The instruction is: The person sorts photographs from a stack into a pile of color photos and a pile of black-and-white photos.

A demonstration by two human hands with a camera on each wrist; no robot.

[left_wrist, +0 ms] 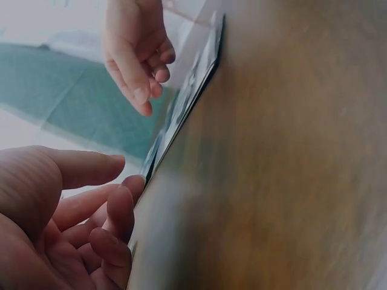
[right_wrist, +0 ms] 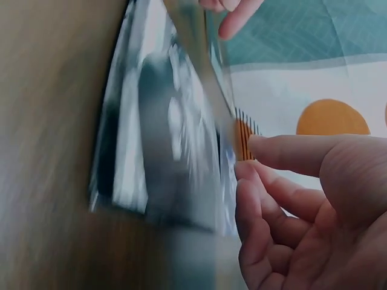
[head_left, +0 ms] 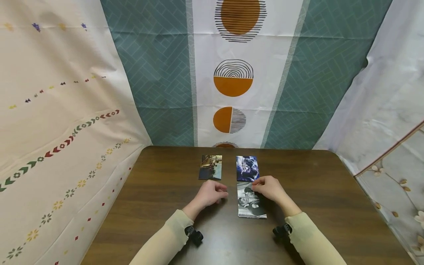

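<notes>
A black-and-white photo print (head_left: pixel 247 206) of people lies on the brown table, its edge looking thick like a small stack in the right wrist view. My right hand (head_left: pixel 269 187) hovers around its upper right corner, thumb and fingertips close together with nothing visible between them. To the left of this print is my left hand (head_left: pixel 209 193), fingers loosely bent and holding nothing. A blue-and-white picture print (head_left: pixel 247 168) lies directly beyond the black-and-white one. Beyond my left hand rests another print (head_left: pixel 210 167) in brown, dark and pale green tones.
The dark wooden table (head_left: pixel 159 191) reaches back to a green-and-white curtain (head_left: pixel 155 73) with orange circles. Patterned cloth (head_left: pixel 59 110) hangs on the left, and pale floral cloth (head_left: pixel 391 165) on the right. A small black camera (head_left: pixel 195 235) sits on the left wrist.
</notes>
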